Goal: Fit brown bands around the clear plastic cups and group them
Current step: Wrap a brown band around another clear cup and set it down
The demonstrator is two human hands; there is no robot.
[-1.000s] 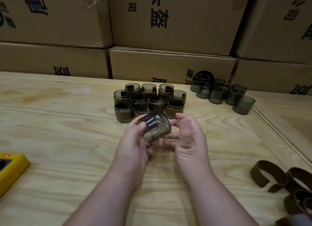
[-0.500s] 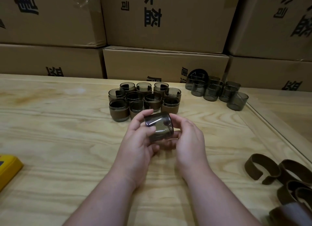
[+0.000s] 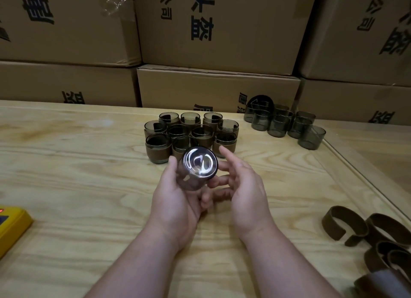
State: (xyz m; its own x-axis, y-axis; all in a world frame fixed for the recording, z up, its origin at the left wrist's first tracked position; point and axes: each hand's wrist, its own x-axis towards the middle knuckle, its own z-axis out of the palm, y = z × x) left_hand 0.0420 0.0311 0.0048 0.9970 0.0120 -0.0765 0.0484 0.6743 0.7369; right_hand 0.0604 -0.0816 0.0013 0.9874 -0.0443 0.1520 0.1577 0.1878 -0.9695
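At frame centre, the left hand [image 3: 178, 199] grips a bare cup [image 3: 196, 171], now turned so its base faces the camera. The right hand [image 3: 242, 186] has let go, fingers loose beside it. Banding comes next; brown bands [image 3: 347, 226] wait lower right on the counter [image 3: 77, 186].

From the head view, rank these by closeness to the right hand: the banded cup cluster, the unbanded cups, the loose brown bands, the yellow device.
From the right hand:
1. Banded cup cluster, just ahead.
2. Unbanded cups, far right, and loose brown bands, near right: too close to call.
3. Yellow device, far left edge.
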